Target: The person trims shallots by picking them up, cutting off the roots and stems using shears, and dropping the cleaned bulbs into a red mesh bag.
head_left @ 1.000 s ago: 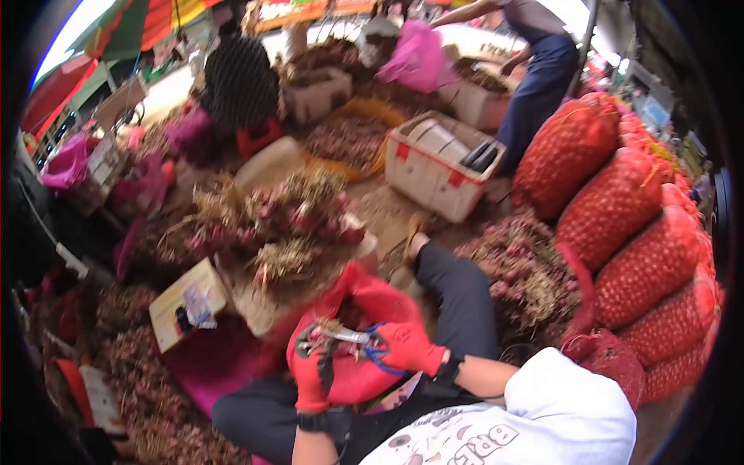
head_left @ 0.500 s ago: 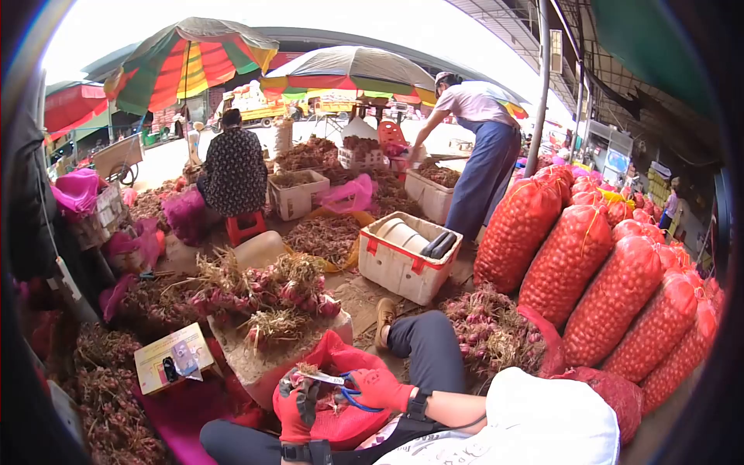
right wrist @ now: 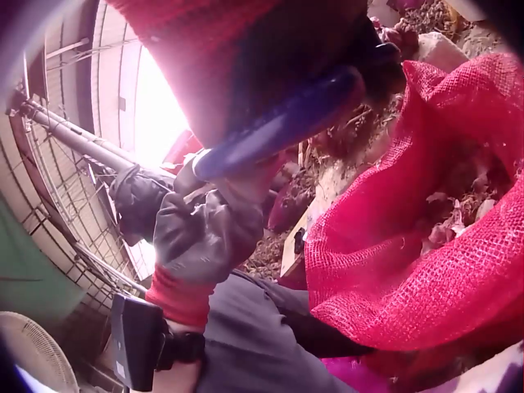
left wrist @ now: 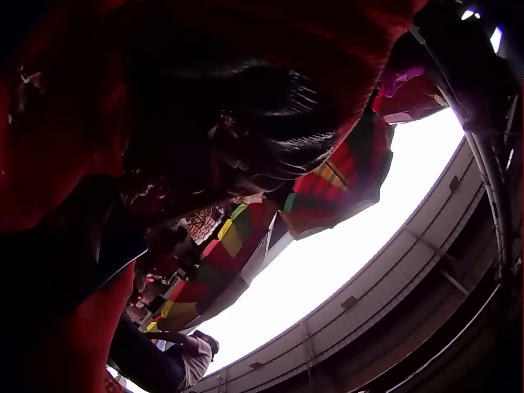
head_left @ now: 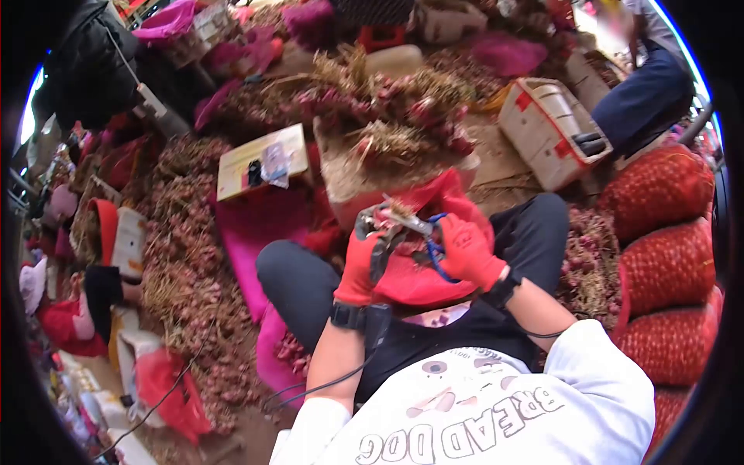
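Observation:
In the head view my left hand, in a red glove with a dark palm, grips a small shallot bunch with dry, straw-coloured ends. My right hand, gloved in red too, holds blue-handled scissors. Their metal blades reach across to the bunch beside the left fingers. Both hands are over an open red mesh bag between the legs. Loose skins and trimmings lie inside it in the right wrist view, where a blue scissor handle crosses under the right glove. The left wrist view is mostly dark glove.
A pale block ahead bears a heap of stalked shallots. To its left is a yellowish box, with more shallots spread beyond. Full red mesh sacks line the right, near a white crate.
The head view rose toward the umbrellas, then tipped down over the lap and shirt. Both hands keep their hold on the shallot bunch and scissors, close together above the bag.

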`<state>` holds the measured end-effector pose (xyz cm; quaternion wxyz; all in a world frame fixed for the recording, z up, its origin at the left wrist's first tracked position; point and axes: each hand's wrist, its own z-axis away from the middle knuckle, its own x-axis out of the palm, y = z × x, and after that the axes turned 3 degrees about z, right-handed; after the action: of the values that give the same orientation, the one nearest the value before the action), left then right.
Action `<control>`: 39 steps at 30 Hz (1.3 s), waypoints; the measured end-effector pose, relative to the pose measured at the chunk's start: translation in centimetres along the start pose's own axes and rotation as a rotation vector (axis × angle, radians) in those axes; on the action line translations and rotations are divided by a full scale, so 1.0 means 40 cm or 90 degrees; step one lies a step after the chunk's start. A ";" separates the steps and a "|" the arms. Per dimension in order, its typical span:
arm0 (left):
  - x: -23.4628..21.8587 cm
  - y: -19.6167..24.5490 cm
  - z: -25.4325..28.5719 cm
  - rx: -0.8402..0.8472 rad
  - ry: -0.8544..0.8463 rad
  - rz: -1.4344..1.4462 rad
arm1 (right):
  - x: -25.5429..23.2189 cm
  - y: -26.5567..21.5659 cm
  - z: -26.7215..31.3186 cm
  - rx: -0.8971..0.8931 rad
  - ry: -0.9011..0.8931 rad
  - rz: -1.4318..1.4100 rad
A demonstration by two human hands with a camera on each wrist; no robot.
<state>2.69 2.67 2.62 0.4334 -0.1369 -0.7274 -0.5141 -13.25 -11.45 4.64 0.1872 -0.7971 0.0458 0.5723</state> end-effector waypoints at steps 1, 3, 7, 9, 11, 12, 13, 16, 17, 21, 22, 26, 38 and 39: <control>0.009 0.005 0.003 -0.020 0.042 -0.036 | 0.011 0.008 -0.004 0.011 -0.015 -0.031; 0.024 0.017 -0.006 -0.054 0.088 -0.088 | 0.004 0.002 -0.002 -0.001 0.009 -0.016; -0.008 0.000 -0.009 -0.153 0.120 -0.148 | 0.041 0.018 0.022 0.051 -0.043 -0.090; -0.016 -0.005 -0.010 -0.180 0.095 -0.159 | 0.048 0.020 0.036 0.065 -0.044 -0.124; -0.019 -0.020 -0.004 -0.182 0.106 -0.104 | 0.054 0.021 0.050 0.070 -0.031 -0.139; -0.019 -0.025 -0.010 -0.179 0.107 -0.077 | 0.058 0.027 0.050 0.065 -0.015 -0.134; -0.018 -0.026 -0.020 -0.208 0.146 -0.084 | 0.061 0.034 0.055 0.059 0.001 -0.128; -0.012 -0.028 -0.023 -0.225 0.134 -0.260 | 0.084 0.050 0.080 0.099 -0.083 -0.127; -0.016 -0.041 -0.017 -0.187 0.112 -0.216 | 0.089 0.051 0.087 0.114 -0.098 -0.130; -0.062 -0.054 -0.001 -0.235 0.091 -0.213 | 0.113 0.060 0.110 0.125 -0.108 -0.101; -0.061 -0.051 0.002 -0.230 0.073 -0.193 | 0.116 0.064 0.114 0.115 -0.099 -0.084; -0.072 -0.047 -0.002 -0.267 0.042 -0.053 | 0.070 0.073 0.116 0.173 -0.129 -0.224; -0.067 -0.054 -0.001 -0.247 -0.004 0.088 | 0.015 0.070 0.126 0.160 -0.023 -0.213; -0.069 -0.053 -0.003 -0.262 0.001 0.071 | 0.015 0.067 0.124 0.155 -0.016 -0.204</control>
<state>2.99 2.34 -0.85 0.4249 -0.2625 -0.5979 -0.6270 -18.25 -12.09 2.05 0.3714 -0.7584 -0.0148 0.5354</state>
